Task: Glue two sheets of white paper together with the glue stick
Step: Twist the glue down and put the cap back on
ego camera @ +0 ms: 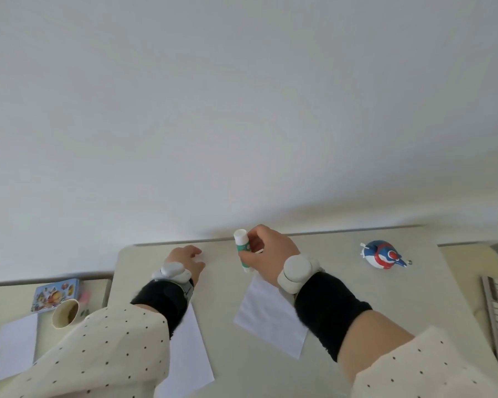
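Right hand (266, 254) fingers curled round glue stick (242, 251), near upright, frame center; nearest sheet (270, 317) just below; left hand (187, 261) flat, holding nothing.

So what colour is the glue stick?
White cap, green body with pale dots; the head view shows it in the right hand.

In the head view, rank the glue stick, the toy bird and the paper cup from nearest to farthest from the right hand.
1. glue stick: held upright in the right hand.
2. toy bird: on the table, out to that hand's right.
3. paper cup: far left, on the lower side table beyond the left arm.
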